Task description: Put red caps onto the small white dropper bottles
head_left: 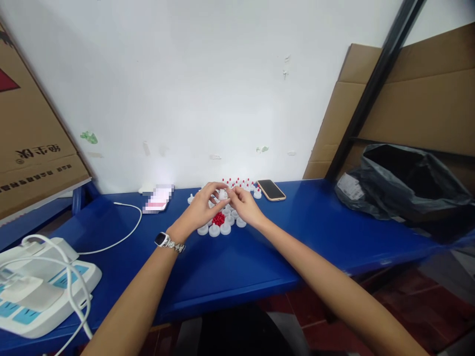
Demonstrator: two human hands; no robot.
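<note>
My left hand (202,207), with a watch on its wrist, grips a translucent white nozzle cap (222,195) between thumb and fingers. Against that cap, the fingertips of my right hand (244,203) are pinched together; whatever they hold is hidden or too small to name. Under my hands lies a pile of small red tips (218,219), ringed by white nozzle caps (214,230) without red tips. Beyond my right hand stand several white caps with red tips (257,193) on their spouts.
A phone (271,190) lies right of the caps on the blue table (237,267). Another phone (159,199) with a lit screen lies left. A power strip (48,287) with white cables fills the near left. At right sits a dark plastic bag (386,183); cardboard (33,123) stands left.
</note>
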